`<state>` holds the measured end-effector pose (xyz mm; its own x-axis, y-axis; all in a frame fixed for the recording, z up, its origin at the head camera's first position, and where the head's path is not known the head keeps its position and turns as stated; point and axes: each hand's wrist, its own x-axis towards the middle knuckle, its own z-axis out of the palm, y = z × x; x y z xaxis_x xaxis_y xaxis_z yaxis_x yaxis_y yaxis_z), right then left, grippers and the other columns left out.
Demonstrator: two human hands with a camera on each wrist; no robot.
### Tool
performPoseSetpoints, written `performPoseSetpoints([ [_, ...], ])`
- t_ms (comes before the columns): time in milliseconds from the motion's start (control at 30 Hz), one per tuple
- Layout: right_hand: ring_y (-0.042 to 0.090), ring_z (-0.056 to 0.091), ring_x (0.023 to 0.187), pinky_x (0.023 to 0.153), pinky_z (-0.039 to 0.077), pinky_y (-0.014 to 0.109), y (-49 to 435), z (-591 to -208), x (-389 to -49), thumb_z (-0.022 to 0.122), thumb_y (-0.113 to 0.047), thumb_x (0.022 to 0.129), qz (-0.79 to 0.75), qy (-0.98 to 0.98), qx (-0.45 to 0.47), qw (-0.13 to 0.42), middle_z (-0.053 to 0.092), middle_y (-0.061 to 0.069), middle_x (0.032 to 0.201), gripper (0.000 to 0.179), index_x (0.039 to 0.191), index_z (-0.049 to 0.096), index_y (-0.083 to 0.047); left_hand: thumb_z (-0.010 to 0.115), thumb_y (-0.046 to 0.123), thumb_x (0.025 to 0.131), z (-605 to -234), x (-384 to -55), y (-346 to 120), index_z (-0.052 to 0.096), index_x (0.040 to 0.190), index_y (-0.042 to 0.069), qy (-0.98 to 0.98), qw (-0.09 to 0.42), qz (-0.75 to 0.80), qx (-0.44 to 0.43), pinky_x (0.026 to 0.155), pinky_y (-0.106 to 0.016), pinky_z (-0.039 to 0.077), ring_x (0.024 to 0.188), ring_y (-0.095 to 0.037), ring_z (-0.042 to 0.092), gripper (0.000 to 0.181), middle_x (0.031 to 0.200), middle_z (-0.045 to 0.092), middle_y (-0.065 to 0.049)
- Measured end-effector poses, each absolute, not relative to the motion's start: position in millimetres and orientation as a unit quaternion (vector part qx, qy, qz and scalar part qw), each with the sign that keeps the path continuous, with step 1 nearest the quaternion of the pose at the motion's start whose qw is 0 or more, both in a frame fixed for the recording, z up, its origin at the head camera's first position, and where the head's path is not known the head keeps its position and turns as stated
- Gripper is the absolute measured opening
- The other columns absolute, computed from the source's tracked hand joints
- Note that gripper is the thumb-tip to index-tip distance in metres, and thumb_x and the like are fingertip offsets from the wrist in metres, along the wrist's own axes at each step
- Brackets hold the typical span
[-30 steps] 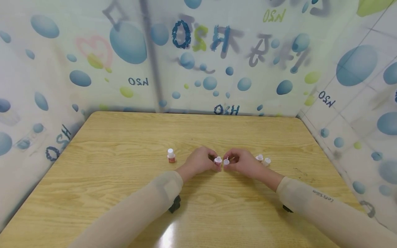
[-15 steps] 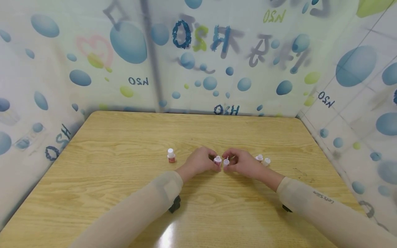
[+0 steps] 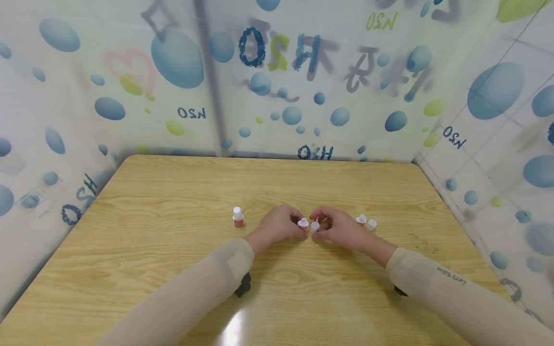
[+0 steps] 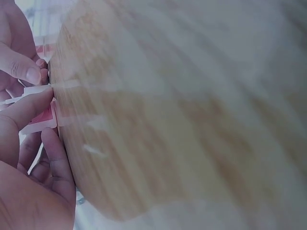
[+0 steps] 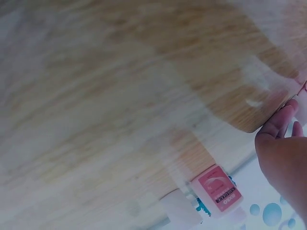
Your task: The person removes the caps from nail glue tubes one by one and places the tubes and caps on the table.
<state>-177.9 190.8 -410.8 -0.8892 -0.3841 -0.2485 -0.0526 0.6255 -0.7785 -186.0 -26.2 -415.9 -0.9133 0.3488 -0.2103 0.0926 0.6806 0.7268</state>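
Observation:
My left hand (image 3: 279, 223) grips a small white bottle (image 3: 303, 225) with a red label, upright on the table, its narrow top uncovered. Just to the right, my right hand (image 3: 336, 227) pinches a white cap (image 3: 315, 228) between thumb and fingers, its hollow side facing up. A slim gap separates cap and bottle in the head view. Fingers partly cover the held bottle (image 4: 44, 116) in the left wrist view. Behind my right wrist stand a second uncapped bottle (image 3: 361, 219) and a loose white cap (image 3: 371, 225); the right wrist view shows that bottle's red label (image 5: 220, 190).
A third red-labelled bottle (image 3: 238, 218), with its white cap on, stands left of my left hand. The wooden table (image 3: 182, 192) meets a patterned wall (image 3: 268, 134) at its back edge, with walls at both sides too.

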Motion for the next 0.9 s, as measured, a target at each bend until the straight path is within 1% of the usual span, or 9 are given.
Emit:
performPoseSetpoints([
  [167, 0.019, 0.064, 0.094, 0.078, 0.053, 0.032, 193, -408, -176, 0.083, -0.014, 0.093, -0.415, 0.879, -0.127, 0.199, 0.067, 0.013, 0.124, 0.044, 0.132, 0.063, -0.008, 0.094, 0.029, 0.079, -413, -185, -26, 0.081, 0.106, 0.019, 0.897, 0.175, 0.387, 0.123, 0.085, -0.033, 0.052, 0.092, -0.013, 0.063, 0.031, 0.101, 0.077, 0.007],
  [333, 0.019, 0.065, 0.096, 0.078, 0.054, 0.032, 194, -406, -175, 0.083, -0.014, 0.093, -0.414, 0.879, -0.127, 0.199, 0.066, 0.014, 0.128, 0.046, 0.134, 0.063, -0.008, 0.094, 0.029, 0.079, -411, -183, -25, 0.08, 0.105, 0.019, 0.893, 0.178, 0.393, 0.126, 0.086, -0.033, 0.052, 0.092, -0.013, 0.063, 0.031, 0.101, 0.076, 0.007],
  [533, 0.02, 0.066, 0.096, 0.076, 0.054, 0.032, 193, -400, -173, 0.082, -0.013, 0.094, -0.408, 0.881, -0.129, 0.202, 0.066, 0.015, 0.13, 0.049, 0.137, 0.061, -0.007, 0.094, 0.028, 0.08, -410, -183, -27, 0.08, 0.108, 0.018, 0.89, 0.182, 0.398, 0.129, 0.09, -0.036, 0.053, 0.094, -0.015, 0.063, 0.033, 0.104, 0.076, 0.005],
  [600, 0.019, 0.066, 0.097, 0.076, 0.054, 0.032, 193, -397, -173, 0.082, -0.015, 0.093, -0.401, 0.882, -0.132, 0.208, 0.065, 0.015, 0.131, 0.052, 0.14, 0.059, -0.007, 0.094, 0.028, 0.079, -411, -184, -28, 0.079, 0.109, 0.017, 0.885, 0.187, 0.405, 0.134, 0.092, -0.036, 0.053, 0.096, -0.015, 0.064, 0.035, 0.105, 0.076, 0.005],
  [733, 0.018, 0.067, 0.092, 0.075, 0.055, 0.032, 194, -385, -175, 0.082, -0.018, 0.094, -0.383, 0.883, -0.141, 0.23, 0.06, 0.017, 0.138, 0.067, 0.151, 0.049, -0.006, 0.094, 0.029, 0.078, -411, -187, -32, 0.079, 0.113, 0.014, 0.871, 0.208, 0.421, 0.145, 0.094, -0.036, 0.054, 0.098, -0.015, 0.065, 0.041, 0.109, 0.077, 0.003],
  [833, 0.019, 0.067, 0.085, 0.076, 0.055, 0.032, 196, -371, -178, 0.082, -0.019, 0.094, -0.372, 0.886, -0.145, 0.235, 0.055, 0.02, 0.144, 0.077, 0.157, 0.041, -0.006, 0.094, 0.027, 0.079, -407, -187, -34, 0.076, 0.12, 0.011, 0.859, 0.231, 0.435, 0.141, 0.088, -0.034, 0.057, 0.097, -0.016, 0.067, 0.047, 0.117, 0.076, -0.001],
  [900, 0.019, 0.064, 0.079, 0.076, 0.053, 0.032, 196, -361, -179, 0.082, -0.019, 0.094, -0.369, 0.889, -0.148, 0.227, 0.054, 0.022, 0.147, 0.079, 0.159, 0.039, -0.006, 0.093, 0.026, 0.081, -401, -186, -36, 0.073, 0.127, 0.008, 0.852, 0.248, 0.442, 0.135, 0.085, -0.032, 0.059, 0.095, -0.016, 0.068, 0.053, 0.124, 0.075, -0.005],
])
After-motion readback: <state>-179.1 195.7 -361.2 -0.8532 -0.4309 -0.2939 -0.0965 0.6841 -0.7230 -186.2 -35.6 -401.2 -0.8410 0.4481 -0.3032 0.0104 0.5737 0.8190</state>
